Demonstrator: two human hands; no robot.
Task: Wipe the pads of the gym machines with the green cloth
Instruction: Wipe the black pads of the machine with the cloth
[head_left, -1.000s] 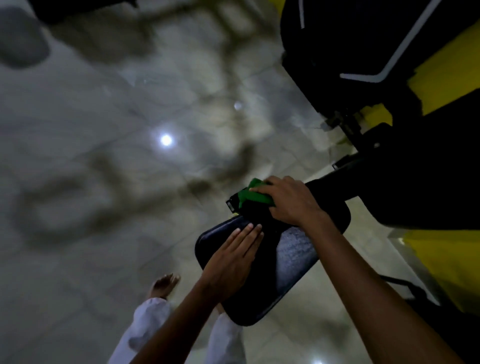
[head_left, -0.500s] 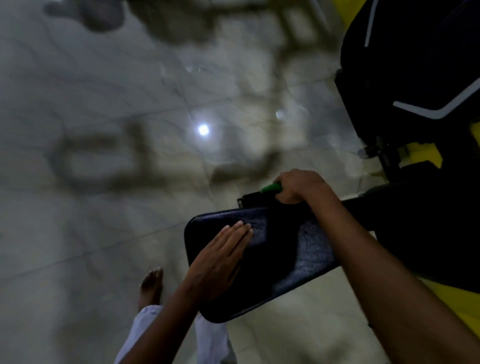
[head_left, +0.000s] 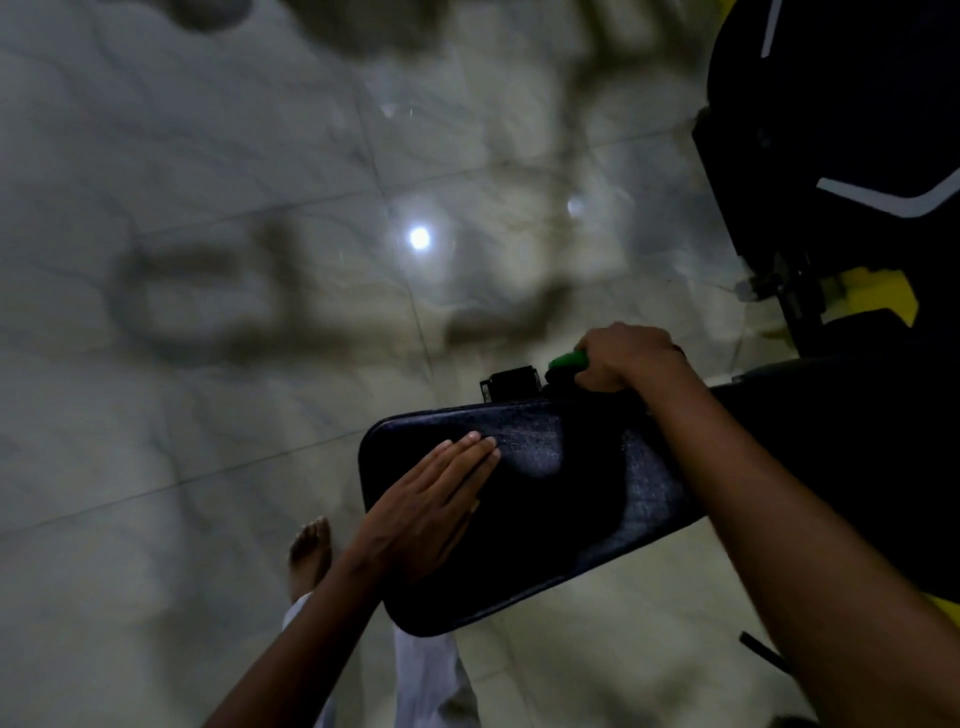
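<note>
One green cloth (head_left: 567, 359) seemingly inside right hand (head_left: 626, 358).

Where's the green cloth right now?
In the head view it is right of centre, bunched in the right hand at the far edge of the black pad; only a bit of green cloth shows, beside a small black bracket.

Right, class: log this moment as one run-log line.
left hand: flat on black pad | right hand: grips green cloth at pad's far edge | step: wiping pad
</note>
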